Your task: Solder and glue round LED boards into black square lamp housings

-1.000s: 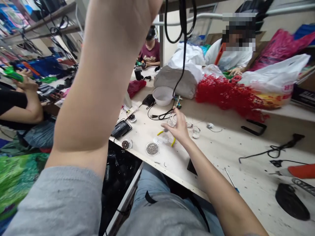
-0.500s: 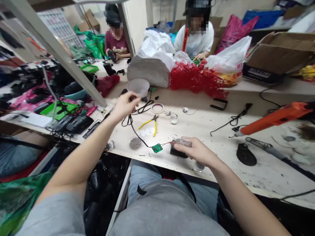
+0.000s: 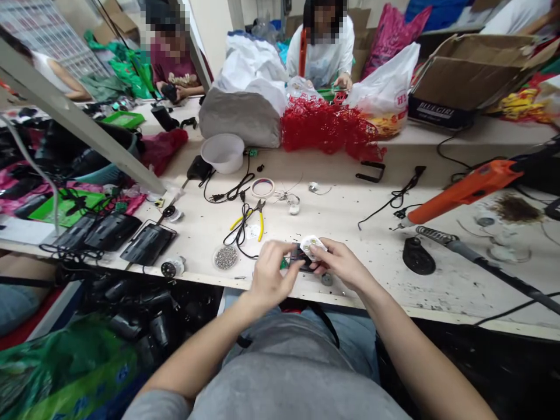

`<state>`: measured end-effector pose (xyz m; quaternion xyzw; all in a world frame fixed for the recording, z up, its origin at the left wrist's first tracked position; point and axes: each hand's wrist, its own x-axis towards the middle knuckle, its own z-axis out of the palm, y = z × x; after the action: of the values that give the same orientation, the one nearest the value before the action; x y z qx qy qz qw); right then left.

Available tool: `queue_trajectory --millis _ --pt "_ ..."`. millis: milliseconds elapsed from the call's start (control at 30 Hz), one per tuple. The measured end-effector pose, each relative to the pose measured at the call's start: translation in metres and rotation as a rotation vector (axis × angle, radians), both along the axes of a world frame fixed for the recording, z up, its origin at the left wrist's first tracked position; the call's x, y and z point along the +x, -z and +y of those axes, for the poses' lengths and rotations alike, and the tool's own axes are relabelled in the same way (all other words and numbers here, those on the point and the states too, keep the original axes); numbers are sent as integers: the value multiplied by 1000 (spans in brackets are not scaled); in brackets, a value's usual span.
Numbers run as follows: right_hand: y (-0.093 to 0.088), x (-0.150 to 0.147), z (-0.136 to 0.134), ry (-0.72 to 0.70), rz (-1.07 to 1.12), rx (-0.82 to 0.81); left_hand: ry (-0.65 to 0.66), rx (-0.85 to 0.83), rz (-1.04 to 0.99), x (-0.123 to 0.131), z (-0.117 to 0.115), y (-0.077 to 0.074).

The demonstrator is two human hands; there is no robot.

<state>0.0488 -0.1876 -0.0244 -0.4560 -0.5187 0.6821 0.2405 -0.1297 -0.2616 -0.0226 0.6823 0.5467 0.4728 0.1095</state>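
White rounded plastic-looking part (image 3: 310, 246), probably light, stiff, best held by its rim: right hand (image 3: 340, 263) pinching it; left hand (image 3: 272, 273) fingers half-curled, hold indeterminable.

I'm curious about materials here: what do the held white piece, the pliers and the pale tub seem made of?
White piece: probably moulded plastic, opaque, mostly white. Pliers: likely metal, from the dull grey head; glossy yellow handles suggest plastic or rubber sleeves. Tub: seemingly smooth plastic, whitish, thin-rimmed, perhaps translucent.
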Motion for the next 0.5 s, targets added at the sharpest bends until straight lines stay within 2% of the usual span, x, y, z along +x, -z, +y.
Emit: queue_trajectory --millis 33,100,167,267,367,500 --pt "0 -2 -1 20 10 -1 -32 -55 -109 14 -10 7" --pt "0 -4 -4 37 15 1 -36 -299 -363 35 -22 19" --pt "2 -6 -8 62 6 43 7 -528 -650 47 -24 29" --pt "5 -8 -13 95 -28 169 110 -719 -968 55 -19 39" --pt "6 -8 -11 99 -89 269 179 -775 -963 61 -16 45" --pt "7 -1 2 116 -259 470 141 -684 -716 63 -22 44"
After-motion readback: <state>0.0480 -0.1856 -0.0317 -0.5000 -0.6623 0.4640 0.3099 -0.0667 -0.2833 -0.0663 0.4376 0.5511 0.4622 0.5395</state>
